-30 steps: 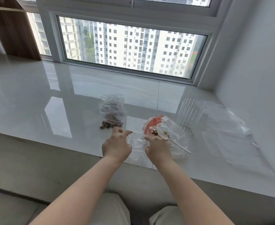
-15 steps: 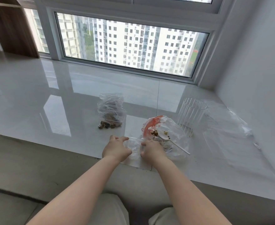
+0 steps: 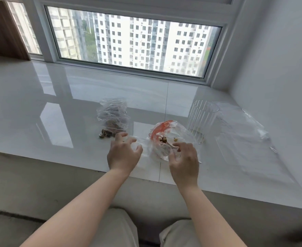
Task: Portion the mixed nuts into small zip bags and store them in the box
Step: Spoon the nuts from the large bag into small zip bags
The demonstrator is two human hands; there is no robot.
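Left hand (image 3: pixel 123 154): fingers loosely spread over a small zip bag (image 3: pixel 141 142) lying flat on the sill (image 3: pixel 39 97), grip unclear.
Right hand (image 3: pixel 184 158): fingers half curled at the nut bag (image 3: pixel 166 139), probably steadying it; hold uncertain.
Filled bags (image 3: pixel 113 117) behind; clear box (image 3: pixel 199 122) right.
Film hides the contents.

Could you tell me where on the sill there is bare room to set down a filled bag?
The white sill is bare left of the crumpled nut bag, and behind it up to the window. It is crowded from the red-marked bag rightward: ribbed clear box, then flat plastic sheets.
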